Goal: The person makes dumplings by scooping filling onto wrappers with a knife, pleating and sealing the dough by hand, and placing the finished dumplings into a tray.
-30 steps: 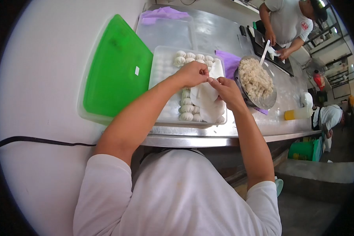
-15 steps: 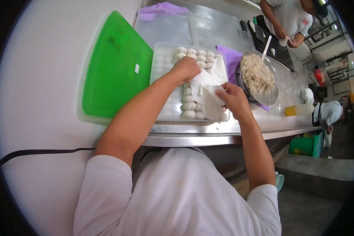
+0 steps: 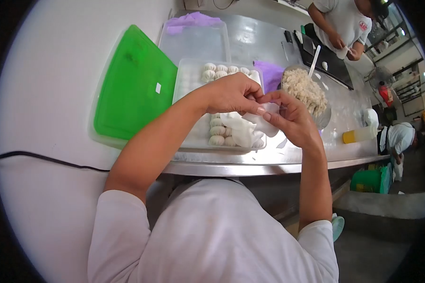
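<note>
My left hand (image 3: 235, 93) and my right hand (image 3: 295, 117) meet above a clear plastic tray (image 3: 189, 87). Between them they pinch a thin white dumpling wrapper (image 3: 270, 126), fingertips closed at its upper edge. Rows of pleated white dumplings (image 3: 217, 130) sit in the tray, partly hidden by my hands. Draped over some of them, just below my fingers, lies a crumpled white cloth (image 3: 242, 132).
A green lid (image 3: 132, 89) leans at the left. On the right stand a bowl of pale filling (image 3: 304, 87) with a white-handled utensil and a yellow-tipped bottle (image 3: 356, 134). Behind lies a purple cloth (image 3: 193, 20). A co-worker (image 3: 342, 28) handles something white across the steel table (image 3: 255, 42).
My left hand has left the cloth and moved right to meet my right hand, taking hold of the wrapper too. The cloth has shifted and bunched up. The view has tilted slightly.
</note>
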Motion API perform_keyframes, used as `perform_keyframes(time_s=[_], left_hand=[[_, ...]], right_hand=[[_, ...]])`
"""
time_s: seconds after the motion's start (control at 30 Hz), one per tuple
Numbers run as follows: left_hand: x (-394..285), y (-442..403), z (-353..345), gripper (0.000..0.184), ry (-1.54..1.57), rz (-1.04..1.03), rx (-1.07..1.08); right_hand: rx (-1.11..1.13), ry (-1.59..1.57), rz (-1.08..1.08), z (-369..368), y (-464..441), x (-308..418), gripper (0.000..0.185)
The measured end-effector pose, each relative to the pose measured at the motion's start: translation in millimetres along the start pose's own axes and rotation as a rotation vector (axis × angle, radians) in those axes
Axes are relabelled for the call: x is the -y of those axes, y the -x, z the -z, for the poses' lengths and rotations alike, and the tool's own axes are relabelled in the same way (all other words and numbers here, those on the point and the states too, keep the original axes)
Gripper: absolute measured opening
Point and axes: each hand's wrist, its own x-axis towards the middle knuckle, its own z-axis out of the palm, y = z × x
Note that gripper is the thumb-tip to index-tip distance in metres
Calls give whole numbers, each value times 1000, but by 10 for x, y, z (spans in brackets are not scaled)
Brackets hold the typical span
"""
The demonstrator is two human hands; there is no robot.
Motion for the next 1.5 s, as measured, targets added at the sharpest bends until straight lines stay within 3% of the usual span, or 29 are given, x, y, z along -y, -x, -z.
perform_keyframes(time_s=[0.07, 0.13, 0.2, 0.27, 0.3, 0.33, 0.4, 0.43, 0.53, 0.57, 0.6, 0.67, 0.7, 0.73, 0.83, 0.93, 1.17, 1.23, 1.33, 1.5], left_hand=[[-160, 28, -59, 25, 55, 21, -52], [-388, 42, -137, 19, 17, 29, -50], [-620, 28, -246, 14, -27, 6, -62], [-814, -13, -350, 15, 13, -15, -108], [-909, -31, -403, 15, -2, -18, -105], [-997, -45, -453, 16, 119, -44, -128], [-1072, -110, -534, 17, 230, -70, -146], [-1050, -147, -565, 20, 345, -100, -165], [-794, -266, -668, 26, 514, -68, -240], [-687, -295, -708, 29, 570, -13, -287], [-669, -290, -771, 29, 571, -3, -288], [-621, -245, -893, 33, 237, 176, -514], [-549, -233, -917, 34, -203, 175, -621], [-494, -183, -943, 34, -200, 189, -618], [-381, -103, -1042, 38, -780, -343, -488], [-284, -199, -1079, 28, -992, -458, -487], [-323, -278, -1030, 21, -902, -406, -450], [-323, -353, -1106, 21, -866, -379, -535], [-247, -413, -1247, 19, -996, -468, -410], [-465, -436, -1179, 25, -794, -395, -352]], right_hand=[[-6, 0, 56, 103, 38, -61, 35], [-155, -291, 94, 157, 68, -131, 41], [-62, -447, 106, 261, 66, -298, 51], [122, -892, 169, 291, 67, -448, 63], [115, -883, 118, 301, 80, -509, 96], [112, -885, 131, 332, 108, -548, 96], [335, -1169, 277, 282, 116, -568, 121], [306, -1247, 274, 274, 155, -559, 133], [356, -1177, 328, 372, 170, -560, 130], [278, -1209, 278, 391, 208, -571, 102], [275, -1219, 274, 422, 226, -586, 102], [48, -1105, -75, 486, 234, -616, 59], [40, -1263, -135, 513, 258, -597, 37], [38, -1272, -147, 547, 266, -636, 37], [75, -1325, -178, 644, 303, -682, 38], [87, -1363, -182, 661, 315, -655, 36], [-11, -1157, -122, 667, 331, -605, 34], [-32, -1135, -149, 655, 326, -620, 34], [-75, -1215, -144, 623, 404, -517, 32], [-168, -1226, -184, 709, 534, -760, 33]])
